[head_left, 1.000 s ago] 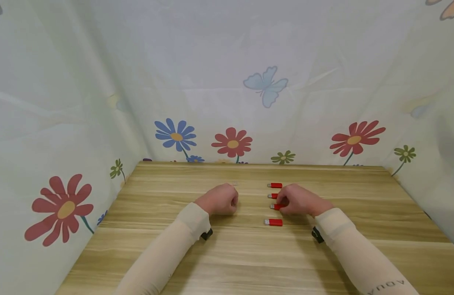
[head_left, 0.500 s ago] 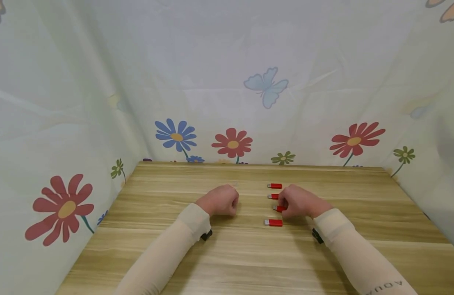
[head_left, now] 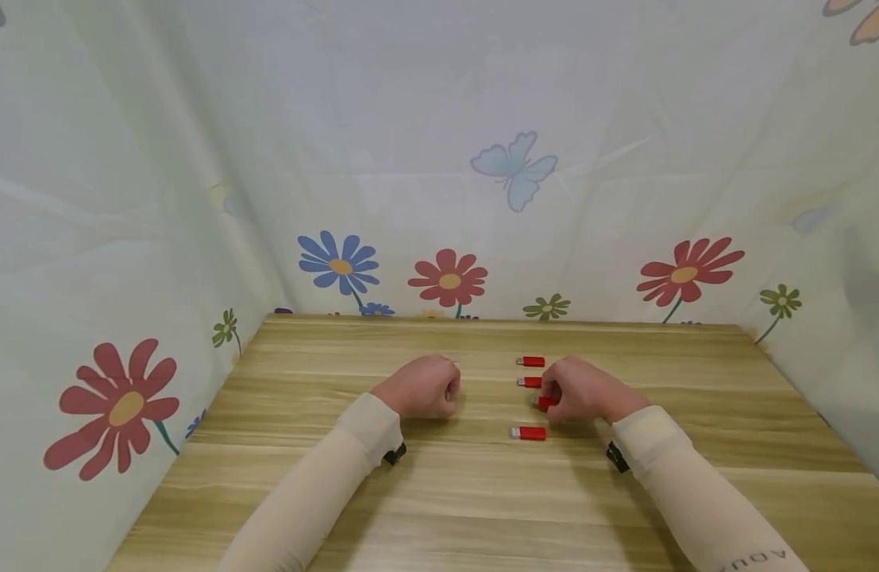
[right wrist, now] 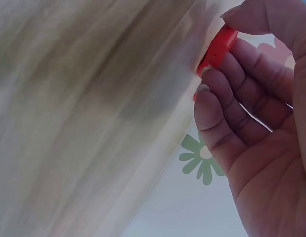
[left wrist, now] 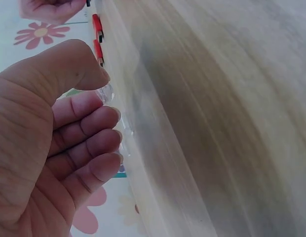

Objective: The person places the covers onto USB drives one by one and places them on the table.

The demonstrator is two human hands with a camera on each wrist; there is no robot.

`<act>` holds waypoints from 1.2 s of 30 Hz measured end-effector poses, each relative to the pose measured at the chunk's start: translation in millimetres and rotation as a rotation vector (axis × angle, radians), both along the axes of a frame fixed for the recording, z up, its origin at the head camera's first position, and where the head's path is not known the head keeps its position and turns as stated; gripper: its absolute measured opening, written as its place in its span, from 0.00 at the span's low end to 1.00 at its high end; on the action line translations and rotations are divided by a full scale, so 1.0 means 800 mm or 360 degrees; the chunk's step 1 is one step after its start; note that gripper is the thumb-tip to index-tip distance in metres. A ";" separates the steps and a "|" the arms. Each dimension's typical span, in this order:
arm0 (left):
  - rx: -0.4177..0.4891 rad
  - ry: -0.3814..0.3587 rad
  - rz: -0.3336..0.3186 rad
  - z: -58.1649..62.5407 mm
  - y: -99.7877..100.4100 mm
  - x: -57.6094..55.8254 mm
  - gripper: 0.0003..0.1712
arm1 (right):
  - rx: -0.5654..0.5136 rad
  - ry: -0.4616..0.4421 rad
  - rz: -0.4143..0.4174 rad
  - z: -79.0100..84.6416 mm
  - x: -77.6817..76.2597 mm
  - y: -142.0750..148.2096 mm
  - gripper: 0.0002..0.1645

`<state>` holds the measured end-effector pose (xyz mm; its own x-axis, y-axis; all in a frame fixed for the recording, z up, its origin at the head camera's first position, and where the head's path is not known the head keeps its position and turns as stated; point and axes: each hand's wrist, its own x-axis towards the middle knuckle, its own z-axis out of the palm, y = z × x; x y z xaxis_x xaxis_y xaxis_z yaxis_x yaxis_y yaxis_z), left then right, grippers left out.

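Note:
My right hand pinches a red USB stick between thumb and fingertips, low over the wooden table. Its metal plug points left in the head view, and the fingers cover part of its body. To the left, my left hand pinches a small clear, see-through piece between thumb and index finger, the other fingers curled. Two red USB sticks lie just beyond the right hand, and another red USB stick lies nearer, plugs to the left.
More clear pieces lie on the table past the left fingertips, faint in the head view. The wooden table ends at a flower-printed curtain behind and at both sides.
The right hand has shifted slightly to the right with the red USB stick in its fingers. My left hand and the other USB sticks stay about where they were.

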<state>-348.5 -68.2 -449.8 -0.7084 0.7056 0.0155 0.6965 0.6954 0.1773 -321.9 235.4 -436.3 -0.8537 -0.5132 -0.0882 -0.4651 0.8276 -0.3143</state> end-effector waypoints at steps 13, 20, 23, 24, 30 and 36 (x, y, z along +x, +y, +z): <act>0.0040 -0.0040 0.0021 0.017 0.006 0.008 0.04 | -0.0012 0.0057 -0.0010 0.019 0.007 0.000 0.09; 0.0088 -0.0031 -0.0011 0.026 0.006 0.014 0.01 | -0.0113 0.0083 0.0065 0.027 0.013 -0.002 0.07; 0.0120 -0.0024 -0.0020 0.027 0.005 0.016 0.02 | -0.0160 0.0093 0.0102 0.029 0.016 -0.004 0.07; 0.0134 -0.0023 -0.0027 0.027 0.005 0.017 0.03 | -0.0173 0.0094 0.0109 0.030 0.017 -0.004 0.07; 0.0227 -0.0080 -0.0020 0.028 0.005 0.021 0.02 | -0.0224 0.0096 0.0130 0.034 0.021 -0.005 0.06; 0.0345 -0.0158 0.0019 0.030 0.003 0.028 0.03 | -0.0315 0.0091 0.0146 0.035 0.026 -0.004 0.07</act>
<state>-326.3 -65.4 -426.1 -0.7225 0.6848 0.0956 0.6600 0.6418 0.3904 -301.5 232.2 -408.6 -0.8032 -0.5917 0.0694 -0.5576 0.7056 -0.4374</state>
